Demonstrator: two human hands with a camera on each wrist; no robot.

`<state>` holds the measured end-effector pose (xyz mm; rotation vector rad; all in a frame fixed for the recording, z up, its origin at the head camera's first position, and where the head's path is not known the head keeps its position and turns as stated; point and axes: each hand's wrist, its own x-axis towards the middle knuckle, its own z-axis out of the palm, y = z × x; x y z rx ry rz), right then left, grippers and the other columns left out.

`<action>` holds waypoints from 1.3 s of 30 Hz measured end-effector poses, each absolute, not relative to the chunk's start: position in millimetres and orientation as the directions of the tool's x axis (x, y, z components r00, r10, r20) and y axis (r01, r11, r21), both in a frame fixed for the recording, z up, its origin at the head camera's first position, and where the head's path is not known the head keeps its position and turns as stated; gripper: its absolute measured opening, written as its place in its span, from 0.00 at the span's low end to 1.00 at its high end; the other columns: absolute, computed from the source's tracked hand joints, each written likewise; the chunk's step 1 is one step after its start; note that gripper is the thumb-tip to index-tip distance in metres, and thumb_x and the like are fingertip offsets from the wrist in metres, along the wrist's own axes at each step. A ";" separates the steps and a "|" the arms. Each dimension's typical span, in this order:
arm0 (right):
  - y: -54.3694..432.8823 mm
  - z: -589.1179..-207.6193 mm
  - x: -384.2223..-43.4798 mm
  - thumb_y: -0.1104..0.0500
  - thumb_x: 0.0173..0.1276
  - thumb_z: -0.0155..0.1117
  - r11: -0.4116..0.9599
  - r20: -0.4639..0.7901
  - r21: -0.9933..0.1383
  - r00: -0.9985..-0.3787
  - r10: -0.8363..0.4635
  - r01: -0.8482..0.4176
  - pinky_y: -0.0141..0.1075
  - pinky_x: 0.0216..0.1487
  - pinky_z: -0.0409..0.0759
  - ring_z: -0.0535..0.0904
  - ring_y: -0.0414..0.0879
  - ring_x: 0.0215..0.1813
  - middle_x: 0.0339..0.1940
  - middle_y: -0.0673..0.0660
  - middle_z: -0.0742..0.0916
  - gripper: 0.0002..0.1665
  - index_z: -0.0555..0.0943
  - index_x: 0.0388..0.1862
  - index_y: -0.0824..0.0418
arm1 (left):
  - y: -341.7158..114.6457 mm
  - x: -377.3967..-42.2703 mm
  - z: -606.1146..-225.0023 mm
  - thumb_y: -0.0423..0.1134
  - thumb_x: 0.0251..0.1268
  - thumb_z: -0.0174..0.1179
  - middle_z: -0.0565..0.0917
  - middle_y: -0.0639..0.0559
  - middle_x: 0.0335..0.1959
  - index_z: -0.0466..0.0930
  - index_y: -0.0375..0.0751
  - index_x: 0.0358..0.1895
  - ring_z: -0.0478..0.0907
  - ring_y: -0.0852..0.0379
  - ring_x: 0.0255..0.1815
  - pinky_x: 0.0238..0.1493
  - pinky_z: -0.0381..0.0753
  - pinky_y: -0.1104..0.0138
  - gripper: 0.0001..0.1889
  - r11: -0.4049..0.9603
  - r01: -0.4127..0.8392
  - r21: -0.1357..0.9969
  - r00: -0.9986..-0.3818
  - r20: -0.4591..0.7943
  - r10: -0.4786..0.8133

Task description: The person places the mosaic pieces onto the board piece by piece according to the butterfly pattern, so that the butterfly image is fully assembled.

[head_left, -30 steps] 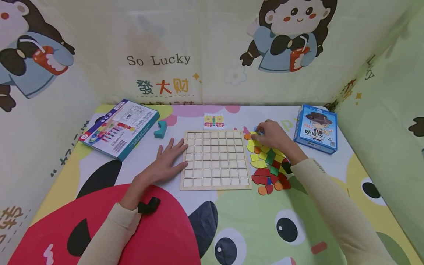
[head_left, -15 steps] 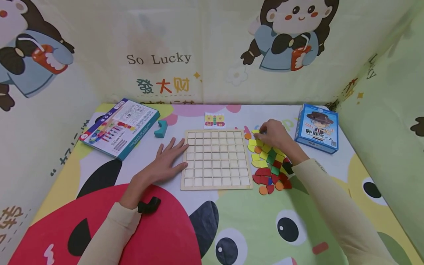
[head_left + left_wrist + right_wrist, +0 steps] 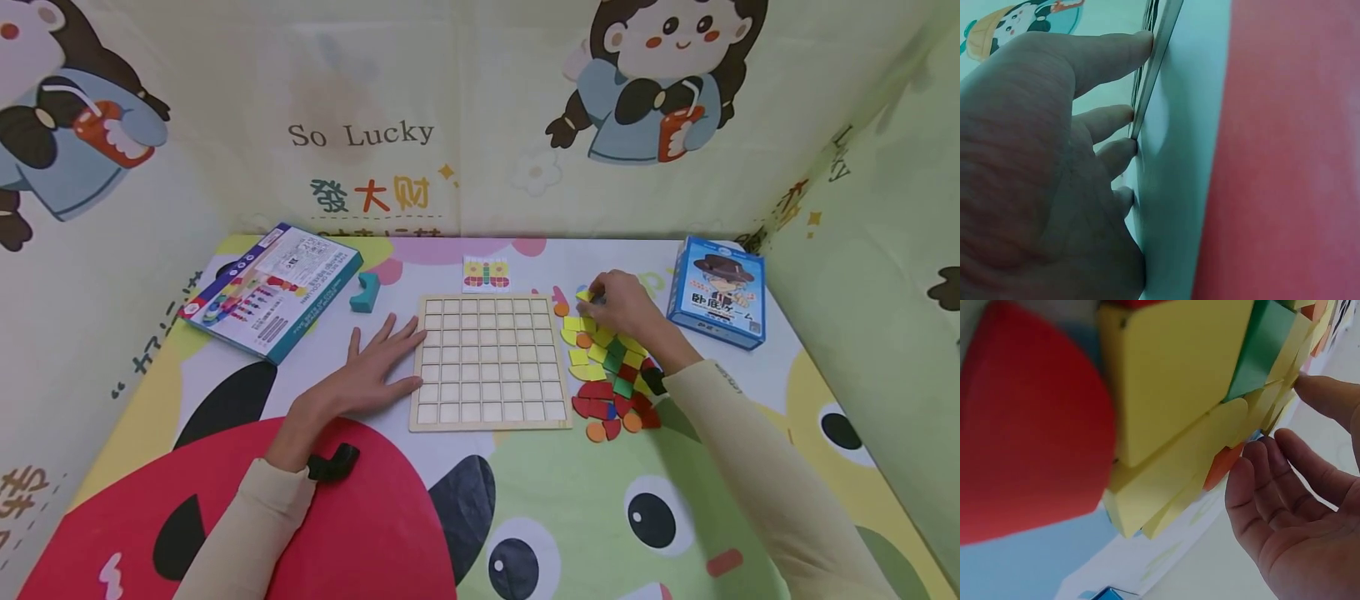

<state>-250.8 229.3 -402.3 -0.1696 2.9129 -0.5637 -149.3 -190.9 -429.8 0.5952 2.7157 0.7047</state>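
A square wooden grid board [image 3: 492, 430] lies in the middle of the table in the head view. My left hand [image 3: 375, 367] spreads its fingers at the board's left edge; in the left wrist view, the fingertips [image 3: 1141, 47] meet the board's side. To the board's right is a loose pile of flat yellow, red, green and orange tiles [image 3: 596, 389]. At the far end of that pile my right hand [image 3: 622, 304] pinches a yellow tile [image 3: 582, 295] between thumb and fingers. The right wrist view has its curled fingers [image 3: 1244, 494] close beside the yellow tiles [image 3: 1179, 369].
A small card with a butterfly pattern [image 3: 486, 275] lies behind the board. A large flat box [image 3: 273, 292] and a teal curved block [image 3: 365, 292] are at the left. At the back right stands a blue box [image 3: 716, 292]. Patterned cloth walls [image 3: 495, 200] enclose the table.
My right hand shifts slightly at the far end of the pile, and the yellow tile by its fingers turns and moves a little right. My left hand eases slightly back to the left.
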 end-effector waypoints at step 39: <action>178.1 -392.1 -235.1 0.58 0.78 0.63 0.874 -0.022 -0.390 -0.946 -0.323 -0.290 0.52 0.58 0.86 0.82 0.61 0.54 0.54 0.68 0.84 0.20 0.84 0.58 0.73 | -192.8 -149.9 -430.8 0.58 0.65 0.68 0.50 0.48 0.90 0.56 0.53 0.86 0.35 0.37 0.92 0.77 0.19 0.24 0.49 0.786 0.320 0.528 -0.877 -0.148 0.457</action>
